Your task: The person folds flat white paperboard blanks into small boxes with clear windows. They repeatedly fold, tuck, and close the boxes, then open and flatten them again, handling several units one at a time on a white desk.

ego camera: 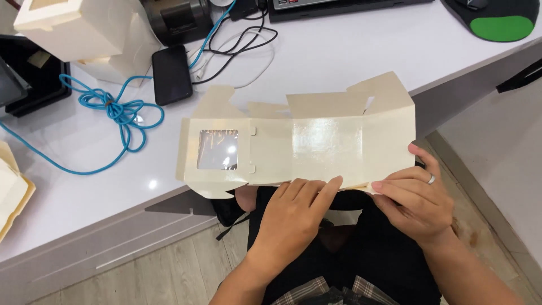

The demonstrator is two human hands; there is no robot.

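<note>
A flat, unfolded cream cardboard box blank point(316, 141) with a square clear window point(217, 149) on its left panel hangs over the edge of the white table point(339, 51). My left hand point(293, 214) grips the blank's near edge at the middle, fingers on the underside flap. My right hand point(415, 197), with a ring on one finger, pinches the near right corner of the blank. Both hands are below the table edge, above my lap.
An assembled cream box point(79, 31) stands at the back left. A tangled blue cable point(116, 110), a black phone point(171, 73), black and white cords point(243, 39), a keyboard edge and a mouse pad point(497, 20) lie on the table. More cream blanks point(11, 192) at far left.
</note>
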